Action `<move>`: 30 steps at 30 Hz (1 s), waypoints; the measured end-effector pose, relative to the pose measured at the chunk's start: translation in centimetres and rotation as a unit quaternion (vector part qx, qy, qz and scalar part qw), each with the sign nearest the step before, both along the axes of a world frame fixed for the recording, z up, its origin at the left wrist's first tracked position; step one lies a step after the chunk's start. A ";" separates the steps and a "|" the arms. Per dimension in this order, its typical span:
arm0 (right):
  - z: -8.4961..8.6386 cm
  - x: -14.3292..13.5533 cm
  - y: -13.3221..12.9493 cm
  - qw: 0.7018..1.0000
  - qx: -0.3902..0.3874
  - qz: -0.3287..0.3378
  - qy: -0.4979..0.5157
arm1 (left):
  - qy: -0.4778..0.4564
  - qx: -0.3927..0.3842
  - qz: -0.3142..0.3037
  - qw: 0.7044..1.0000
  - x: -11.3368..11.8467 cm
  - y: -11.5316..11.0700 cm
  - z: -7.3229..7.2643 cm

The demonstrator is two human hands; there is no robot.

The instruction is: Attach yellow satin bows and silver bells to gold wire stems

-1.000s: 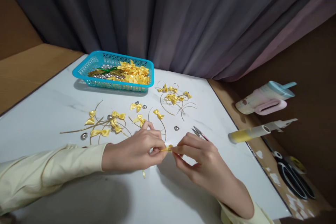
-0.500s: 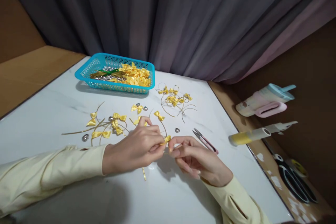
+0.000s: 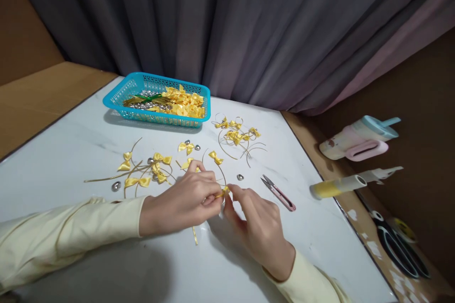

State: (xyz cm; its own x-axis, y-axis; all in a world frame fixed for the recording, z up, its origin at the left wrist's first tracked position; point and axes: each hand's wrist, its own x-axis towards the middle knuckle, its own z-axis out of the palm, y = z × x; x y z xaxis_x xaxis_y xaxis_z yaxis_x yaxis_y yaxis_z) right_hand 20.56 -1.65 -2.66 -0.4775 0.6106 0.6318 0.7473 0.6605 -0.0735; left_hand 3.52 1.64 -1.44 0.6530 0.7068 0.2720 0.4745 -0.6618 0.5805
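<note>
A small yellow satin bow [image 3: 226, 191] is between the two bare hands, over the white marbled tabletop [image 3: 106, 265]. The left hand [image 3: 190, 199] curls inward, pinching one side of it; the right hand [image 3: 263, 227] has thumb and forefinger at the other side, though I can't tell whether they grip. Near the right hand lie pink-handled metal snips [image 3: 280, 196] and a silver heart-shaped bead [image 3: 240, 177]. Thin gold cords [image 3: 103, 180] and loose yellow bows [image 3: 137, 182] lie scattered beyond the left hand; farther back stands a turquoise plastic basket [image 3: 207, 104].
</note>
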 end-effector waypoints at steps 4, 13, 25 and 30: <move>0.1 0.3 0.0 1.000 -0.011 0.010 -0.013 | -0.005 -0.006 0.003 1.000 0.0 0.0 0.1; 0.3 0.4 0.0 0.999 -0.015 0.027 -0.027 | -0.007 -0.003 0.004 1.000 0.0 0.0 -0.1; 0.9 0.7 0.2 0.985 -0.156 0.043 0.056 | 0.022 -0.004 -0.005 1.000 -0.2 -0.1 -0.1; 2.3 1.4 0.7 0.961 -0.241 0.089 0.099 | 0.031 -0.020 -0.017 0.999 -0.2 -0.2 -0.1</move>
State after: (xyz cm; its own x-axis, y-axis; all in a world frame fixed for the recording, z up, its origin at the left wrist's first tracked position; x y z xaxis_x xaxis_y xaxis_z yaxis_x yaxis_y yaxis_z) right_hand 21.91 -1.00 -0.37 -0.5008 0.7750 0.3856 0.5653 0.6301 -0.5323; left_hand 3.36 1.44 -1.54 0.6918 0.6931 0.2023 0.4871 -0.6548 0.5779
